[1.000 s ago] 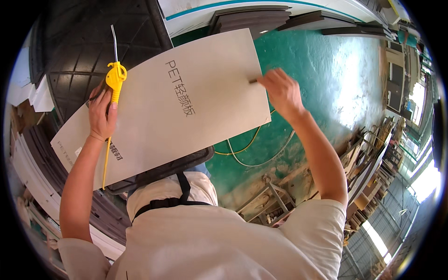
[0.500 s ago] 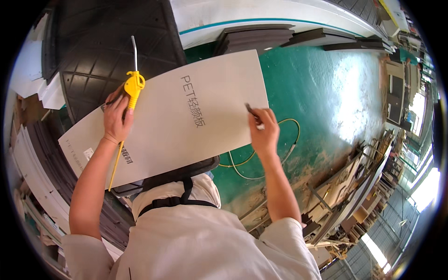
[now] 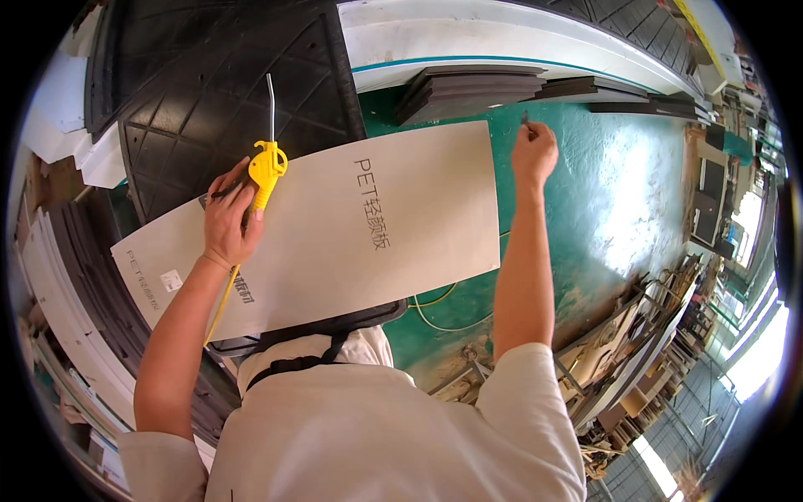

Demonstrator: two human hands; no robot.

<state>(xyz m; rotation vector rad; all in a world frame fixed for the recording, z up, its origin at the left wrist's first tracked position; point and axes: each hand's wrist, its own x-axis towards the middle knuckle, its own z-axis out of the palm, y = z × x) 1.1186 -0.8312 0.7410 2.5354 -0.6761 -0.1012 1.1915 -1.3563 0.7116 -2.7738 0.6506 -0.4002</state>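
A pale, flat panel [image 3: 435, 201] with dark print lies slanted in front of me. At its left part, my left hand [image 3: 230, 219] is closed around the handle of a yellow air blow gun [image 3: 268, 167]. The gun's bent metal nozzle points away from me over a black ribbed surface, and a yellow hose [image 3: 222, 305] runs back beneath my wrist. Something dark shows between the left fingers, its kind unclear. My right hand [image 3: 534, 159] is out past the panel's right end, above the green floor. Its fingers pinch a small dark piece [image 3: 525, 118], too small to name.
The black ribbed surface [image 3: 238, 109] lies beyond the panel's left half. Stacks of dark boards [image 3: 473, 92] stand along a white wall at the far side. A hose loop [image 3: 452, 322] rests on the green floor [image 3: 585, 209]. Wood offcuts [image 3: 623, 356] fill a rack at right.
My right hand has moved away from above the panel's right end, outward and farther from me, with the small dark piece in it. My left hand stays on the blow gun. The view has shifted slightly.
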